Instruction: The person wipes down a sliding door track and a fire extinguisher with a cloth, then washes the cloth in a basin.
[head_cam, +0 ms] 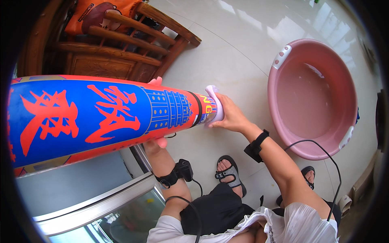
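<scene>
A large red and blue cylindrical tube with printed characters and a tower pattern (121, 112) lies across the view, its wide end at the left and its narrower end at the centre. My left hand (155, 142) supports it from beneath; fingertips show at both its sides, while the palm is hidden. At the narrower end, my right hand (231, 114) presses a pale lilac cloth (219, 106) around the tube's end. A black band circles the tube near that end.
A pink plastic basin (273, 100) holding water stands on the tiled floor at the right. A carved wooden chair (121, 50) with an orange bag (91, 18) is at the upper left. A glass-topped metal-edged cabinet (91, 209) is at the lower left. Black cables run from both wrists' straps.
</scene>
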### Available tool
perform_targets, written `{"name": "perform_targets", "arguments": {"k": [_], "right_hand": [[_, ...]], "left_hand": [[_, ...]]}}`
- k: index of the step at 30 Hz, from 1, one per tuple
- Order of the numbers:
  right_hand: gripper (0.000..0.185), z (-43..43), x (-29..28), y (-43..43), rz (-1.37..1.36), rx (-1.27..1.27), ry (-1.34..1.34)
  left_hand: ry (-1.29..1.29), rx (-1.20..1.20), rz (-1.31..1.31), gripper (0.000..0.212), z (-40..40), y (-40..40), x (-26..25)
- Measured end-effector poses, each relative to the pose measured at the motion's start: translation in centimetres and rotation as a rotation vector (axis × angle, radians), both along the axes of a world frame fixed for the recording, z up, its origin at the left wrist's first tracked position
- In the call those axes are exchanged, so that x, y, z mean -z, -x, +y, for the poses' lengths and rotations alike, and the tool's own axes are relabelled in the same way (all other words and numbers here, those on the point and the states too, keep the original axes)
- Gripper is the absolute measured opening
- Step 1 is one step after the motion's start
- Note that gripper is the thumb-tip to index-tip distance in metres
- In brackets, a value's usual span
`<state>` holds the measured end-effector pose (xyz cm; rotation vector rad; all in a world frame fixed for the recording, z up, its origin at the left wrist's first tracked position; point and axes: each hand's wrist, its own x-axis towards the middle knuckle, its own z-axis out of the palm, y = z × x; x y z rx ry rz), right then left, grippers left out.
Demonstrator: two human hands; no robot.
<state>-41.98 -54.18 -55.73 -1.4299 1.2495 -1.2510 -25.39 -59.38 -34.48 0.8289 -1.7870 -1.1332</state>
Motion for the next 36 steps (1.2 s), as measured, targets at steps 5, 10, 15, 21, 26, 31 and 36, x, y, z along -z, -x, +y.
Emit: {"name": "perform_targets", "arguments": {"k": [5,10,15,21,26,31,36], "right_hand": [[0.090,2.6,7.2,-0.5,0.238,0.062,-0.284],[0.069,1.9,5.4,-0.4,0.064,0.110,-0.441],[0.063,0.1,-3.6,0.7,-0.313,0.063,-0.386],[0.064,-2.3,-14.4,1.5,-0.574,-0.140,0.348],[0.061,-3.2,-17.2,0.0,-0.526,-0.050,0.611],[0.056,-3.0,-9.9,-0.4,-0.649,-0.171,0.022],[0.052,-2.7,-0.7,0.2,-0.757,-0.034,-0.562]], "left_hand": [[-0.036,0.066,0.075,0.115,-0.6,0.8,1.0],[-0.052,0.280,0.322,0.096,-2.0,0.6,2.3],[-0.101,0.253,0.467,0.090,-1.9,0.2,2.3],[0.048,0.120,0.311,0.097,-2.8,0.2,3.1],[-0.152,-0.079,0.452,0.113,-2.0,1.2,-0.2],[0.027,0.088,0.404,0.129,-2.9,-2.0,3.6],[-0.002,0.357,0.499,0.129,-4.5,-2.1,4.5]]}}
